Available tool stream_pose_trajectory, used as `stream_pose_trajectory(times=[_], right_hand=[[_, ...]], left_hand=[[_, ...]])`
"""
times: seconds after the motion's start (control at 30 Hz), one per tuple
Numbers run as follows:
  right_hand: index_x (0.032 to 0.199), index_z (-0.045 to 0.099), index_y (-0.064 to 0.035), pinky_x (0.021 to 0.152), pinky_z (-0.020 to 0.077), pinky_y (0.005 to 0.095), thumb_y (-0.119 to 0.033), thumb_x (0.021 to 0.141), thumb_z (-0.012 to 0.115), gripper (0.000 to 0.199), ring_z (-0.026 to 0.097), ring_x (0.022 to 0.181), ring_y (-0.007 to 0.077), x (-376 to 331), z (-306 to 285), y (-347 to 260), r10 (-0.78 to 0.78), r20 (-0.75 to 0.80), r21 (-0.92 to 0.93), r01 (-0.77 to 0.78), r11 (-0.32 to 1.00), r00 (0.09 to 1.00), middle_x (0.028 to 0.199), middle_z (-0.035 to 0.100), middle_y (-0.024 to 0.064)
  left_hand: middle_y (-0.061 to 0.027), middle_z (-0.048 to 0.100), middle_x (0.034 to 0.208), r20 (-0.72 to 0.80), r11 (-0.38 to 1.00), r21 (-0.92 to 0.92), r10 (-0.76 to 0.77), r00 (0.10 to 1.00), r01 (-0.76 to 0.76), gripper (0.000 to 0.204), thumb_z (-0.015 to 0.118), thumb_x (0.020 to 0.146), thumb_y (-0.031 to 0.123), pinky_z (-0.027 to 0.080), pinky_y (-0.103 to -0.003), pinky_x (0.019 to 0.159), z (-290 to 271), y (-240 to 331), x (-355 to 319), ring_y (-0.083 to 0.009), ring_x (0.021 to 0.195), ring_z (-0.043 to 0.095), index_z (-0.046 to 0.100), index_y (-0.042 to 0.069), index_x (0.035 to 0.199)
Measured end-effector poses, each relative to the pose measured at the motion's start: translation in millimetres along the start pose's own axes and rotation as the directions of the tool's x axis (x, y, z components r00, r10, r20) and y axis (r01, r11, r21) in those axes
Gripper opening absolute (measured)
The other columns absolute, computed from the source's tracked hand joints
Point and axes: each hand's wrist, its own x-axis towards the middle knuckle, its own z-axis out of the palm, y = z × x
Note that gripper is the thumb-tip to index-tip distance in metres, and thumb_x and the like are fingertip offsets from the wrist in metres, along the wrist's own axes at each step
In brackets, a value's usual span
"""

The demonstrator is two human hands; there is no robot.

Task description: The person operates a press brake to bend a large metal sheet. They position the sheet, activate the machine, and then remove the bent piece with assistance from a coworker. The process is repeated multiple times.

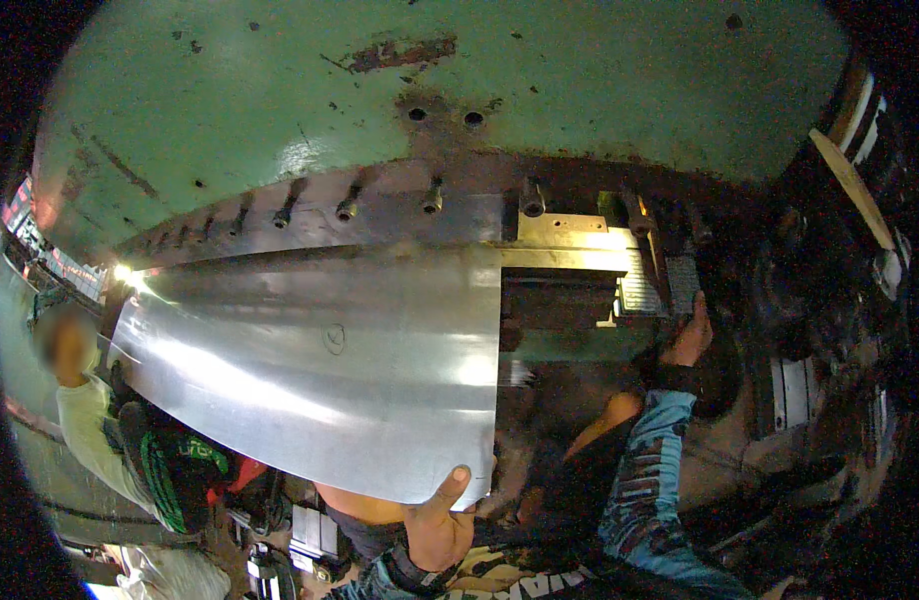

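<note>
A large, shiny sheet of metal [380, 370] reaches from the machine toward me, with a small ring drawn on it. My left hand [442, 530] grips its near right corner, thumb on top and the other fingers out of sight beneath. The far edge of the sheet meets the long steel tooling bar [390, 220] of a press. Farther right, my right hand [690, 338] is raised against the edge of a grey ribbed metal piece [683, 285] at the bar's end. Most of that hand's fingers are lost in the dark.
The green machine body [580, 90] rises behind the bar, which carries a row of bolts [434, 197]. At the sheet's far left end, another person [95, 425] in a pale top is beside a bright lamp [123, 272]. Dark equipment [790, 270] crowds the right side.
</note>
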Motion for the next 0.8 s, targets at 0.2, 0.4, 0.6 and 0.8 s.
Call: stream_pose_trajectory(times=[0.2,0.4,0.6,0.8], right_hand=[[0.12,0.071,0.0047,0.086,0.0525,0.0473,-0.053,0.094,0.073,0.063,0.06,0.101,0.0297,-5,1,-2,0.019,0.075,0.086,-0.025,0.996,0.997,0.118,0.067,0.0143],[0.14,0.063,-0.0022,0.1,0.0489,0.0459,-0.054,0.095,0.07,0.069,0.058,0.118,0.0308,4,-3,19,0.064,0.003,0.002,-0.064,0.998,0.998,0.139,0.058,0.0156],[0.117,0.071,0.0012,0.086,0.0524,0.0406,-0.044,0.099,0.07,0.048,0.066,0.093,0.0241,14,-11,25,-0.175,0.088,-0.106,0.184,0.977,0.981,0.108,0.072,0.0097],[0.105,0.073,-0.0013,0.075,0.0511,0.0374,-0.044,0.099,0.072,0.043,0.064,0.083,0.0194,22,-8,32,-0.068,0.083,0.138,0.057,0.989,0.994,0.098,0.072,0.0064]], left_hand=[[-0.0212,0.071,0.115,-0.023,1.0,-0.009,-0.016,1.0,0.016,0.039,0.074,0.094,0.01,0.063,-0.039,0.082,4,1,0,-0.0296,0.101,0.073,0.06,-0.005,0.127],[-0.0209,0.068,0.121,0.042,0.954,0.267,0.13,0.991,-0.136,0.046,0.073,0.092,0.005,0.059,-0.045,0.091,-21,-11,3,-0.0351,0.107,0.07,0.057,0.003,0.136],[-0.0187,0.06,0.134,0.189,0.825,0.466,0.26,0.947,-0.32,0.052,0.071,0.09,0.0,0.054,-0.048,0.106,-37,-21,-1,-0.034,0.121,0.063,0.053,0.003,0.139],[-0.0185,0.063,0.13,0.545,0.366,0.659,0.37,0.753,-0.657,0.037,0.067,0.095,-0.001,0.052,-0.044,0.107,-43,-13,4,-0.0321,0.118,0.064,0.061,0.002,0.13]])
